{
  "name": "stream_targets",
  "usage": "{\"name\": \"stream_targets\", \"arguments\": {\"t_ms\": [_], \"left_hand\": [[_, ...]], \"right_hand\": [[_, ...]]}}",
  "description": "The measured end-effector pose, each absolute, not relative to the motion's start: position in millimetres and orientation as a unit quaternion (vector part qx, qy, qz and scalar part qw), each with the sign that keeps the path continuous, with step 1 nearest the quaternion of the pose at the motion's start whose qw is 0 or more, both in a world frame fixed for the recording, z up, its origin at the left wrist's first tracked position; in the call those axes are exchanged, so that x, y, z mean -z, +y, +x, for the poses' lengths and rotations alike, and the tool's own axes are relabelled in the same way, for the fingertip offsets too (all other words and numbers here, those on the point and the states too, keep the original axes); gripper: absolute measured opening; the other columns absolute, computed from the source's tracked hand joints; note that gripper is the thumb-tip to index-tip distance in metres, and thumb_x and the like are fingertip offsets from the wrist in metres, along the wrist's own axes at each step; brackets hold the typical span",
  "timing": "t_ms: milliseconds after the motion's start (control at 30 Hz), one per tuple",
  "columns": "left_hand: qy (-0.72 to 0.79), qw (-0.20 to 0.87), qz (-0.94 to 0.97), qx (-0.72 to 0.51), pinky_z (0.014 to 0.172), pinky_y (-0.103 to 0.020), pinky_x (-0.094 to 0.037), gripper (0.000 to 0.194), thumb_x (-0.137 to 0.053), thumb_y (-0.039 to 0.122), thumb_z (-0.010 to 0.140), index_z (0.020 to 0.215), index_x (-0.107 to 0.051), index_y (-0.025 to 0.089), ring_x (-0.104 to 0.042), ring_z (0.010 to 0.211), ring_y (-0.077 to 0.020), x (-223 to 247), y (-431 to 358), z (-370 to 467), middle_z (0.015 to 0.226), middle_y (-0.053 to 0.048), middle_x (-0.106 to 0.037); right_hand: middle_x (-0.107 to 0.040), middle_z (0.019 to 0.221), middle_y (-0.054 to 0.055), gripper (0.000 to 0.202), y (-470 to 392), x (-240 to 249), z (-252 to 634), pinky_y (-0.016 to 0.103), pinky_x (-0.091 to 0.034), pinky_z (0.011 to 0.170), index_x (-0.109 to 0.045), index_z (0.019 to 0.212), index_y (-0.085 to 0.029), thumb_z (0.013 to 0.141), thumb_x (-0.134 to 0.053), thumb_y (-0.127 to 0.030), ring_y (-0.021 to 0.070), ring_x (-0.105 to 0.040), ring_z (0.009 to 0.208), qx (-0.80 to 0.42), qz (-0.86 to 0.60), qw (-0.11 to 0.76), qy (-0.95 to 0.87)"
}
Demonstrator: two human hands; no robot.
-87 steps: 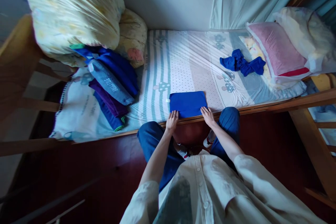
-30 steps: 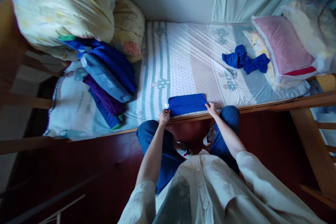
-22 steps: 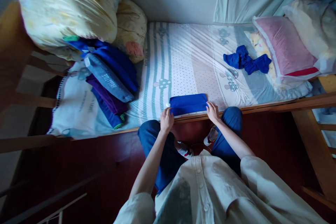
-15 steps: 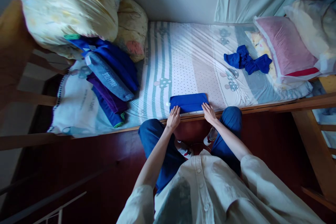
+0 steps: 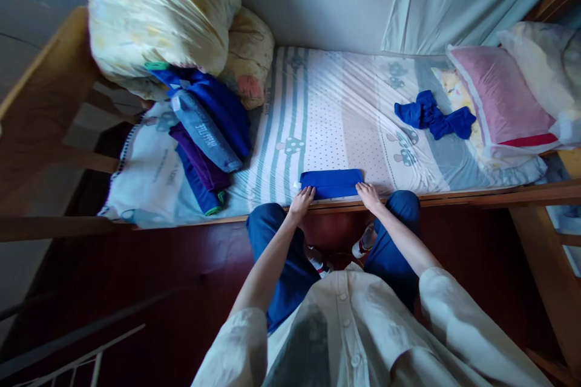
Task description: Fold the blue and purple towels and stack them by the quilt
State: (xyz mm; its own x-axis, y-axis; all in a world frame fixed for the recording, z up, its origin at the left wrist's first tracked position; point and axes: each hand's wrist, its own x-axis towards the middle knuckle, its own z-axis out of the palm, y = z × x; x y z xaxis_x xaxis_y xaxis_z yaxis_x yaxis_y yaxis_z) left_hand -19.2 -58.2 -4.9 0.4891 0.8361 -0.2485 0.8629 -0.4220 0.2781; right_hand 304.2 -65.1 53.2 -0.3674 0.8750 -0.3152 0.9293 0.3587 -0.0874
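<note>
A blue garment (image 5: 333, 183), folded into a flat rectangle, lies at the front edge of the bed, with a small white tag at its left end. My left hand (image 5: 301, 202) has its fingers closed on the near left corner. At the near right corner, my right hand (image 5: 368, 195) pinches the cloth in the same way. What kind of garment it is cannot be made out. To the right lies a crumpled blue garment (image 5: 433, 116). On the left, a grey-blue folded garment (image 5: 206, 132), a purple one (image 5: 204, 160) and dark blue ones are laid in an overlapping row.
The bed sheet (image 5: 327, 109) has stripes and mushroom prints. A big stuffed yellowish bag (image 5: 158, 12) stands at the left end, and a pink pillow (image 5: 508, 94) at the right. A wooden rail (image 5: 481, 195) runs along the bed's front; a curtain (image 5: 436, 6) hangs behind.
My fingers, flatter on the cloth before, are now curled at its near corners. The view has shifted slightly; the other clothes lie as they did.
</note>
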Motion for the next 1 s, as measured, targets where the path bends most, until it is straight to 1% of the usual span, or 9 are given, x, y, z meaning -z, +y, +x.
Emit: {"name": "stream_targets", "arguments": {"t_ms": [100, 167, 367, 500, 600, 667, 733, 867, 1000], "left_hand": [[0.476, 0.226, 0.849, 0.039, 0.112, -0.040, -0.050, 0.066, -0.043, 0.005, 0.085, 0.150, -0.053, 0.015, -0.058, 0.137, -0.0272, 3.1, -65.8, -30.5, 0.150, -0.018, -0.058], [0.478, 0.256, 0.840, 0.032, 0.110, -0.037, -0.052, 0.068, -0.045, 0.006, 0.083, 0.149, -0.055, 0.018, -0.062, 0.132, -0.0265, 0.3, -71.7, -35.6, 0.148, -0.016, -0.060], [0.532, 0.331, 0.779, -0.002, 0.113, -0.037, -0.049, 0.073, -0.048, 0.004, 0.073, 0.142, -0.064, 0.019, -0.066, 0.126, -0.0274, -18.1, -73.4, -36.7, 0.136, -0.012, -0.069], [0.593, 0.360, 0.715, -0.082, 0.115, -0.036, -0.047, 0.064, -0.052, 0.006, 0.071, 0.132, -0.070, 0.018, -0.066, 0.126, -0.0261, -31.3, -63.5, -34.7, 0.130, -0.008, -0.073], [0.658, 0.381, 0.638, -0.124, 0.106, -0.036, -0.053, 0.053, -0.057, 0.014, 0.079, 0.131, -0.068, 0.014, -0.070, 0.115, -0.0260, -36.9, -55.0, -32.7, 0.122, -0.011, -0.075], [0.698, 0.392, 0.583, -0.136, 0.099, -0.035, -0.056, 0.048, -0.061, 0.020, 0.083, 0.130, -0.067, 0.013, -0.073, 0.106, -0.0245, -37.8, -49.2, -30.4, 0.115, -0.011, -0.077], [0.732, 0.390, 0.541, -0.138, 0.097, -0.033, -0.056, 0.042, -0.063, 0.023, 0.085, 0.126, -0.068, 0.014, -0.073, 0.103, -0.0236, -36.5, -43.5, -27.6, 0.110, -0.012, -0.078], [0.778, 0.375, 0.489, -0.121, 0.096, -0.033, -0.054, 0.034, -0.062, 0.030, 0.089, 0.118, -0.070, 0.013, -0.073, 0.106, -0.0247, -30.8, -33.5, -22.8, 0.109, -0.015, -0.078], [0.796, 0.372, 0.465, -0.104, 0.097, -0.034, -0.052, 0.033, -0.060, 0.037, 0.091, 0.112, -0.072, 0.013, -0.072, 0.108, -0.0272, -23.1, -27.0, -21.9, 0.106, -0.015, -0.078]], "right_hand": [[-0.063, 0.146, 0.016, 0.058, -72.9, -59.0, 312.8, 0.039, -0.049, 0.111, -0.059, 0.146, -0.015, 0.092, -0.042, 0.001, 0.0243, -0.059, 0.137, 0.156, 0.538, 0.114, 0.821], [-0.064, 0.144, 0.014, 0.059, -77.2, -59.3, 315.8, 0.038, -0.050, 0.110, -0.061, 0.144, -0.017, 0.092, -0.042, 0.002, 0.0250, -0.062, 0.134, 0.175, 0.542, 0.107, 0.815], [-0.072, 0.134, 0.011, 0.060, -76.3, -51.0, 323.0, 0.038, -0.053, 0.107, -0.068, 0.139, -0.022, 0.088, -0.050, 0.004, 0.0282, -0.070, 0.120, 0.240, 0.584, 0.033, 0.775], [-0.073, 0.132, 0.011, 0.050, -64.6, -45.9, 330.5, 0.040, -0.053, 0.107, -0.067, 0.139, -0.022, 0.092, -0.059, -0.009, 0.0277, -0.069, 0.122, 0.304, 0.625, -0.024, 0.719], [-0.074, 0.128, 0.013, 0.041, -52.6, -41.0, 330.9, 0.040, -0.054, 0.105, -0.068, 0.135, -0.018, 0.094, -0.062, -0.019, 0.0270, -0.070, 0.119, 0.335, 0.659, -0.084, 0.668], [-0.076, 0.121, 0.014, 0.037, -45.1, -36.7, 328.8, 0.040, -0.055, 0.101, -0.070, 0.129, -0.015, 0.094, -0.063, -0.024, 0.0267, -0.071, 0.112, 0.344, 0.677, -0.114, 0.640], [-0.077, 0.112, 0.013, 0.031, -39.0, -32.1, 326.4, 0.039, -0.055, 0.097, -0.072, 0.120, -0.014, 0.093, -0.065, -0.028, 0.0264, -0.072, 0.104, 0.343, 0.694, -0.131, 0.619], [-0.075, 0.090, 0.010, 0.024, -29.8, -23.6, 323.7, 0.033, -0.055, 0.083, -0.072, 0.098, -0.014, 0.092, -0.065, -0.036, 0.0237, -0.069, 0.084, 0.333, 0.720, -0.138, 0.594], [-0.070, 0.078, 0.007, 0.027, -23.3, -16.6, 322.8, 0.031, -0.052, 0.076, -0.067, 0.083, -0.017, 0.093, -0.064, -0.042, 0.0226, -0.065, 0.075, 0.317, 0.739, -0.113, 0.584]]}}
